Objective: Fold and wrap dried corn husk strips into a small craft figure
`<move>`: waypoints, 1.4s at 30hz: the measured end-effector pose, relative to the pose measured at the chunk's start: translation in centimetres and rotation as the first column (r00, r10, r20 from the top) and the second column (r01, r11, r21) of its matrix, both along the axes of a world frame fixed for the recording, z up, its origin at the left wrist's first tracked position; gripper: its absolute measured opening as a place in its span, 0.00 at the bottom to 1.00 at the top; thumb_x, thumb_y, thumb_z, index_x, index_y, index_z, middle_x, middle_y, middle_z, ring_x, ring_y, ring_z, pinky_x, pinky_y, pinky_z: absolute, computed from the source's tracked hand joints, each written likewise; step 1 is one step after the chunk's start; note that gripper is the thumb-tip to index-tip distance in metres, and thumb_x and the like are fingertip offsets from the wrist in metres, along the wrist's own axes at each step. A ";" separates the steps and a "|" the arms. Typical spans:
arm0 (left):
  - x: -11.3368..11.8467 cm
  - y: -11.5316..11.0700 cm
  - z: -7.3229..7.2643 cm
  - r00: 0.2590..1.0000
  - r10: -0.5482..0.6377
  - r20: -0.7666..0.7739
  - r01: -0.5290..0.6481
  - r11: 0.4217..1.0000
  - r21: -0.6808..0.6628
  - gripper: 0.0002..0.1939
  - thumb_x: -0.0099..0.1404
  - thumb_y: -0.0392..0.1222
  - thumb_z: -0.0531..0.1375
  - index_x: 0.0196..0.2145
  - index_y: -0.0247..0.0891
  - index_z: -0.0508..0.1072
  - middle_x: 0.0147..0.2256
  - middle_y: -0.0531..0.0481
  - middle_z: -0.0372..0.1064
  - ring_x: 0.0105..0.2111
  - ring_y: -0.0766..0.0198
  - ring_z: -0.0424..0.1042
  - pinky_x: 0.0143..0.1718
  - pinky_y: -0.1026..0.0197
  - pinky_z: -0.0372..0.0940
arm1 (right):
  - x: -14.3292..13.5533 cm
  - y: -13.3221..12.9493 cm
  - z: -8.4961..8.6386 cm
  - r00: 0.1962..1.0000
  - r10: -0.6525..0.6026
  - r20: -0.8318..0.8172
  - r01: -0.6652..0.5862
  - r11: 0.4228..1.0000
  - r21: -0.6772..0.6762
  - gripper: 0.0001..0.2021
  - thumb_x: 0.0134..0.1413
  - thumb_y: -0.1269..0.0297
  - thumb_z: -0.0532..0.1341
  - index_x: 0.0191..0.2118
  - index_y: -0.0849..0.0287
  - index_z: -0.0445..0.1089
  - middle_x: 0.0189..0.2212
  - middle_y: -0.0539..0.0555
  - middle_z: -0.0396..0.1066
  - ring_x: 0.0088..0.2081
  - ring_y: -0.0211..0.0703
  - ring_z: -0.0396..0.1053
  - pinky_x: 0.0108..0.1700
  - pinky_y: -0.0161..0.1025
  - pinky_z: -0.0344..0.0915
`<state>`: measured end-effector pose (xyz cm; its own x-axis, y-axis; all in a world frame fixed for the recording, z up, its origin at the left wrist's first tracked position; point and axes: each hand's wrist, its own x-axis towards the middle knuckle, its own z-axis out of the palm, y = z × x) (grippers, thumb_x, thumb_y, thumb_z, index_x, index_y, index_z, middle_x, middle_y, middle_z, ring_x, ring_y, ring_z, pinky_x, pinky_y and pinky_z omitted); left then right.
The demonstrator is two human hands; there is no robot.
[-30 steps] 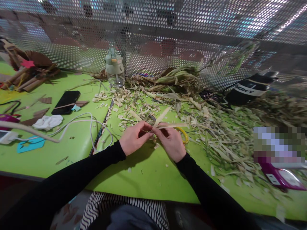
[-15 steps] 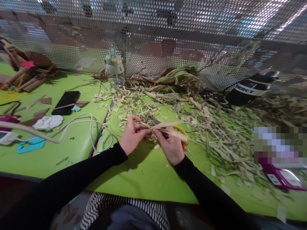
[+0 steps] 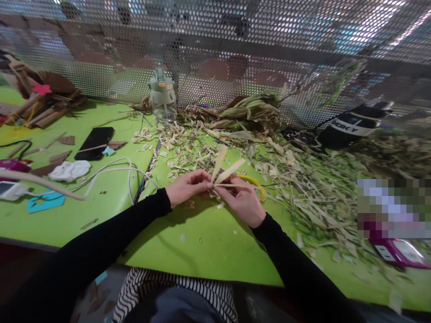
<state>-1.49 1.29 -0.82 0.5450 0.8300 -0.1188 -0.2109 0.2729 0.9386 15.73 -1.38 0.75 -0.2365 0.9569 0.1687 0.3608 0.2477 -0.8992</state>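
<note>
Pale dried husk strips fan out from between my two hands, which meet above the green table. My left hand pinches their gathered base with thumb and fingers. From the other side, my right hand is closed on the same strips, thumb tip against the left fingertips. Behind my right hand lies a pair of scissors with a yellow handle, partly hidden. Cut husk scraps are scattered just beyond both hands.
A clear bottle stands by the perforated metal screen. Bundled dried husks lie behind the scraps; shredded strips cover the right. On the left are a black phone and a white cable. A black bottle lies tilted.
The husk strips have swung from pointing right to standing more upright and spread apart. My left fingers have lowered and curled closer at the base. My right hand has turned slightly.
</note>
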 end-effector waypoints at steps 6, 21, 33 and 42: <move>0.7 -0.9 0.0 0.991 0.124 -0.053 -0.113 0.979 0.170 0.16 0.55 0.48 0.64 0.33 0.35 0.64 0.25 0.56 0.65 0.23 0.72 0.65 0.26 0.67 0.61 | -0.5 -0.4 -0.1 0.995 -0.095 0.021 0.095 0.995 0.030 0.10 0.55 0.58 0.58 0.31 0.59 0.65 0.26 0.50 0.68 0.26 0.38 0.65 0.27 0.36 0.65; 1.3 -1.4 -0.3 0.987 0.135 0.085 -0.133 0.991 -0.031 0.12 0.56 0.40 0.63 0.31 0.35 0.62 0.24 0.57 0.65 0.21 0.74 0.67 0.22 0.70 0.63 | -0.7 -0.5 -0.7 0.981 -0.187 -0.057 0.191 0.977 0.097 0.09 0.54 0.58 0.60 0.35 0.58 0.66 0.29 0.51 0.70 0.29 0.38 0.68 0.30 0.35 0.66; 1.5 -1.3 -0.3 0.962 0.263 0.073 -0.256 0.962 -0.099 0.06 0.60 0.34 0.58 0.34 0.34 0.62 0.26 0.54 0.68 0.22 0.74 0.70 0.24 0.70 0.66 | -0.2 -0.3 0.2 0.998 -0.054 -0.045 0.053 0.998 -0.031 0.16 0.52 0.54 0.62 0.41 0.59 0.64 0.31 0.52 0.71 0.28 0.39 0.69 0.29 0.36 0.67; 1.5 -1.3 -0.1 0.963 0.242 0.119 -0.230 0.967 -0.107 0.10 0.54 0.34 0.64 0.31 0.34 0.65 0.26 0.56 0.66 0.23 0.73 0.70 0.25 0.69 0.67 | 0.7 0.2 -0.1 0.945 -0.207 0.254 0.153 0.965 0.214 0.13 0.59 0.58 0.55 0.37 0.61 0.71 0.31 0.54 0.74 0.28 0.40 0.69 0.28 0.36 0.65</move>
